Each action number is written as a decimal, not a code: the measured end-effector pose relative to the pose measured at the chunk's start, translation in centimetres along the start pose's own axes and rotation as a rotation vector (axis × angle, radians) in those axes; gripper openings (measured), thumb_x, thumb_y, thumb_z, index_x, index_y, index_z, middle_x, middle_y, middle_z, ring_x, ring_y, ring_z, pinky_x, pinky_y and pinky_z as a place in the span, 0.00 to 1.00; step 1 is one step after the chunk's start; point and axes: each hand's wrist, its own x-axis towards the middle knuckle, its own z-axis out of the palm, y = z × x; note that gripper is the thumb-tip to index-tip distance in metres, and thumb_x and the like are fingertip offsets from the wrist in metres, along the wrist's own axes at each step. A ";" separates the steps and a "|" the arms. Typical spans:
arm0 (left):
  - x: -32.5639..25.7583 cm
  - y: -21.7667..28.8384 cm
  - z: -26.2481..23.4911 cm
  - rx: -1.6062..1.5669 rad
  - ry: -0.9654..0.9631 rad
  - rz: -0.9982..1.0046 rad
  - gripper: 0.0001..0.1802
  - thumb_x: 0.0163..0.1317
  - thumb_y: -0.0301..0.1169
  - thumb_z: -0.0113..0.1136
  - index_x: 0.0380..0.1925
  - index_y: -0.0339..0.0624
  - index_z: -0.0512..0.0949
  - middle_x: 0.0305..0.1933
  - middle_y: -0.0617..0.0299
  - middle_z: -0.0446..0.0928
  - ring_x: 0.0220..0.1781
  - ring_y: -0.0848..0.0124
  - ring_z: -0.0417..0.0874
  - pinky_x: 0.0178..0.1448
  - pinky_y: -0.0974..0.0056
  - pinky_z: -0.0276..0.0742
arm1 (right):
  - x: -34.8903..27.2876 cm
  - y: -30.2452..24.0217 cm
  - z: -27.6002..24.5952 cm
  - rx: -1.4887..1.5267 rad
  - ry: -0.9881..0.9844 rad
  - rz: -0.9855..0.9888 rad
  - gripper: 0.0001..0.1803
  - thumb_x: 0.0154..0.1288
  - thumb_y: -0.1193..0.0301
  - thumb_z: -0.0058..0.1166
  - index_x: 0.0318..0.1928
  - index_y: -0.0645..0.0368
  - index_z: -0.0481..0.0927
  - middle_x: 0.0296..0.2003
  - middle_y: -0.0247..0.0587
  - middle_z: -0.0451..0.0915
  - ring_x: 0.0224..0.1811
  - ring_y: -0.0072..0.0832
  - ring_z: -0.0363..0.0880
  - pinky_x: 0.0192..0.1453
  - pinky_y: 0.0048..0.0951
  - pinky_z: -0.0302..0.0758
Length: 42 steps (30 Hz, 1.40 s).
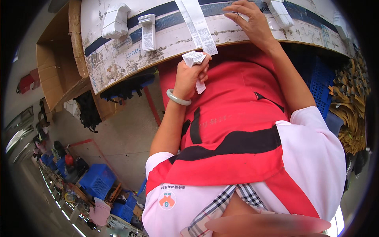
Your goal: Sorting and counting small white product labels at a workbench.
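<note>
My left hand (190, 77), with a pale bangle (178, 97) at its wrist, is closed round a stack of white labels (193, 58) just off the table's near edge. One end of the stack hangs below the fist. Over the tabletop, my right hand (252, 23) has its fingers apart, and I see nothing between them. Between my hands, long printed label strips (203, 33) lie on the table with their ends over its edge. Right of my right hand is another bundle of white labels (280, 15).
On the worn, taped table (114, 65) lie a folded label stack (148, 33) and a thicker label bundle (115, 21). An open cardboard box (59, 63) stands left. Rightward are a blue crate (319, 83) and piled brown pieces (349, 102). Another blue crate (98, 179) sits farther off.
</note>
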 end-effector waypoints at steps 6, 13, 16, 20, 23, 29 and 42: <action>0.4 0.4 0.6 0.088 -0.003 0.074 0.08 0.64 0.28 0.62 0.39 0.36 0.77 0.22 0.67 0.69 0.18 0.81 0.64 0.22 0.74 0.60 | 0.8 -0.3 5.9 -0.034 0.012 -0.172 0.08 0.56 0.68 0.64 0.36 0.56 0.84 0.37 0.44 0.78 0.43 0.41 0.76 0.48 0.37 0.73; 0.7 1.9 -1.2 0.595 0.265 0.804 0.15 0.56 0.18 0.64 0.46 0.36 0.80 0.31 0.64 0.79 0.33 0.77 0.77 0.38 0.72 0.70 | -0.2 -3.6 3.5 0.328 -0.285 -0.041 0.07 0.63 0.72 0.61 0.41 0.57 0.85 0.42 0.36 0.78 0.46 0.26 0.77 0.51 0.24 0.74; 0.7 2.9 -1.7 0.746 0.241 1.012 0.15 0.54 0.18 0.62 0.43 0.37 0.82 0.35 0.62 0.83 0.39 0.74 0.82 0.46 0.71 0.76 | -0.5 -5.4 2.4 0.483 -0.372 -0.056 0.07 0.63 0.71 0.61 0.41 0.58 0.85 0.43 0.35 0.78 0.45 0.24 0.77 0.50 0.24 0.74; 0.0 2.5 -1.8 0.517 0.177 0.672 0.16 0.55 0.15 0.61 0.44 0.34 0.82 0.31 0.64 0.81 0.29 0.80 0.79 0.31 0.75 0.74 | -0.3 -6.7 1.9 0.491 -0.357 -0.011 0.09 0.62 0.72 0.62 0.43 0.60 0.83 0.41 0.35 0.80 0.41 0.22 0.78 0.48 0.23 0.74; -0.4 2.5 -1.6 0.375 0.155 0.567 0.15 0.55 0.15 0.59 0.44 0.34 0.82 0.32 0.64 0.81 0.29 0.80 0.79 0.31 0.75 0.74 | -1.2 -5.3 3.1 0.477 -0.317 -0.116 0.10 0.63 0.68 0.61 0.42 0.60 0.83 0.34 0.37 0.82 0.35 0.27 0.80 0.42 0.26 0.76; -0.5 2.5 -1.1 0.344 0.133 0.552 0.15 0.54 0.15 0.59 0.44 0.34 0.82 0.32 0.63 0.81 0.29 0.81 0.79 0.30 0.75 0.73 | -1.8 -5.4 2.9 0.603 -0.406 0.050 0.11 0.65 0.69 0.60 0.43 0.64 0.82 0.33 0.36 0.82 0.35 0.19 0.79 0.42 0.21 0.76; -0.6 1.9 -1.6 0.345 0.125 0.603 0.11 0.58 0.17 0.61 0.42 0.33 0.81 0.30 0.62 0.81 0.27 0.79 0.80 0.29 0.73 0.76 | -2.0 -5.6 2.4 0.604 -0.468 0.156 0.10 0.66 0.69 0.59 0.44 0.62 0.83 0.35 0.34 0.83 0.37 0.19 0.77 0.47 0.22 0.75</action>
